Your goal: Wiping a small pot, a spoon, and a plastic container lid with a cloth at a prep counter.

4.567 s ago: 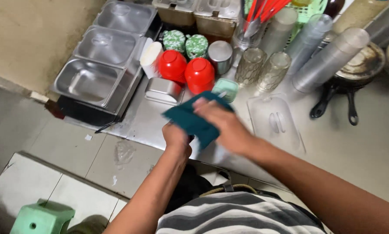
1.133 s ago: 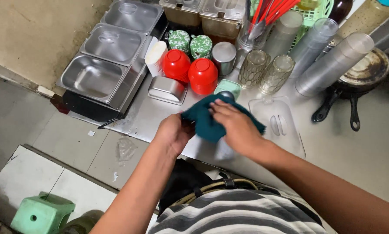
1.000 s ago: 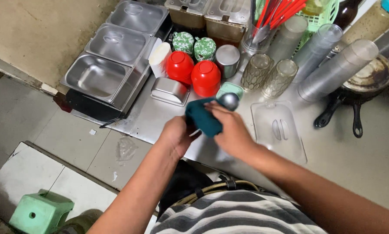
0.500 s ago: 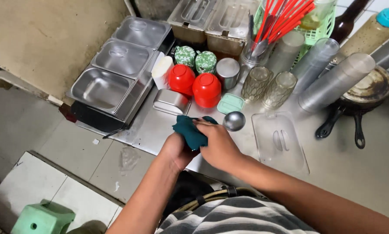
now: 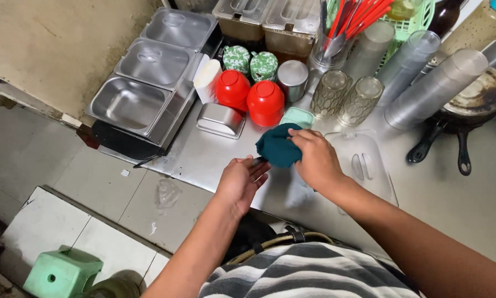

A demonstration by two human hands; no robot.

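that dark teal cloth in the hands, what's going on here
A person stands at a steel counter. The right hand bunches a dark teal cloth around something that the left hand grips at its end; only a thin dark tip shows, so what it is cannot be told. Just behind sit two red lidded plastic jars, a small mint-green tub and two patterned drinking glasses. A clear plastic lid lies flat beside the right hand.

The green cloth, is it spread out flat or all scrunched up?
Scrunched up. The dark green cloth is bunched into a lump under the right hand, while the left hand holds something thin poking out of it.
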